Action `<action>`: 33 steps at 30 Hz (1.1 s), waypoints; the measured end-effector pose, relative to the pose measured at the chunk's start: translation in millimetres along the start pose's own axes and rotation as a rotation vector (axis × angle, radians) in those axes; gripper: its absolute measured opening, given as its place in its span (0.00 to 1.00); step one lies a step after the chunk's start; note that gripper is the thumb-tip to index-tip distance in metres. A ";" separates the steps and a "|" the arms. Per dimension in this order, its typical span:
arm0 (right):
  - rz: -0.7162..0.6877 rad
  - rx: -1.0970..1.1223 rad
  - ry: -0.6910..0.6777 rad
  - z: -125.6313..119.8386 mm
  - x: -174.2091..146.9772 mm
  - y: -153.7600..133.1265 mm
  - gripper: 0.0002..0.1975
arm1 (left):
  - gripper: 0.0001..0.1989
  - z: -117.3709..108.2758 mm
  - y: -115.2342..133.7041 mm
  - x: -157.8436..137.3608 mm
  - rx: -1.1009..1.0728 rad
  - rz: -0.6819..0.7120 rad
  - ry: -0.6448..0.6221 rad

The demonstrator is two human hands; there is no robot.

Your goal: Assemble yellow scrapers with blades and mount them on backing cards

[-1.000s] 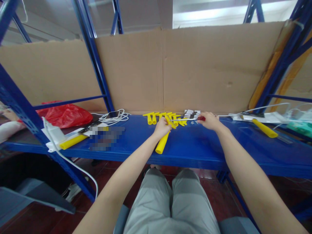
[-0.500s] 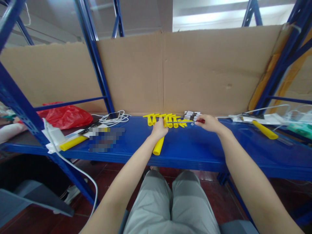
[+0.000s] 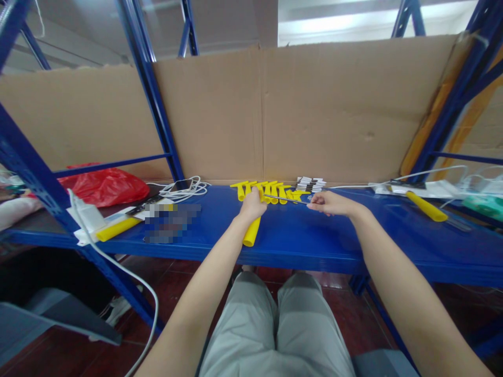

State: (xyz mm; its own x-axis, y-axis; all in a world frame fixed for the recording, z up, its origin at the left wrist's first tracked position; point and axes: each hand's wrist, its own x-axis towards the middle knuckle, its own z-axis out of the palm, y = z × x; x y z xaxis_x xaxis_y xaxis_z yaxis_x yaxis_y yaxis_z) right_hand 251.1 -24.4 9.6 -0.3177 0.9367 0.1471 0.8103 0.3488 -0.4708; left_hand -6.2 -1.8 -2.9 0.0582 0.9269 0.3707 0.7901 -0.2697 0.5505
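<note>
My left hand [image 3: 252,205] is wrapped round a yellow tubular handle [image 3: 251,233]. Its round end points toward me near the front edge of the blue shelf, and my fingers hide much of its upper part. My right hand [image 3: 327,203] pinches a screwdriver [image 3: 286,199], its thin metal shaft reaching left to the top of the handle by my left hand. Whether the tip touches is too small to tell. Behind my hands lies a row of yellow T-shaped pieces [image 3: 274,192], with small yellow parts [image 3: 295,196] to their right.
Small white-and-black pieces [image 3: 310,184] are stacked by the cardboard wall [image 3: 314,115]. To the left lie a white cable [image 3: 192,189], a red plastic bag [image 3: 106,186] and another yellow handle [image 3: 122,229]. One more yellow handle [image 3: 426,206] lies right. Blue posts [image 3: 155,94] frame the shelf.
My right hand has turned and shifted slightly down, and the screwdriver shaft now slopes a little. The dark red grip that showed earlier is covered. My left hand moved slightly left with the yellow handle.
</note>
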 end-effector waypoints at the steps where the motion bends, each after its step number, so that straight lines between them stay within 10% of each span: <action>1: -0.016 -0.011 0.028 1.6 1.4 2.8 0.18 | 0.14 -0.5 -0.1 0.0 0.000 -0.003 -0.004; 33: -0.126 -0.468 0.327 11.5 4.3 -6.7 0.09 | 0.16 -10.3 -3.7 1.2 0.074 -0.104 0.021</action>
State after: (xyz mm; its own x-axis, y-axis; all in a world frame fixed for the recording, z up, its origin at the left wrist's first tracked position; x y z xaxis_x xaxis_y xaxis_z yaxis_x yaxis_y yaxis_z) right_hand 238.7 -23.0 3.4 -0.3174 0.8218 0.4732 0.9311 0.3647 -0.0090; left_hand -15.3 -2.3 3.3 -0.0384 0.9432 0.3301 0.8339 -0.1518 0.5307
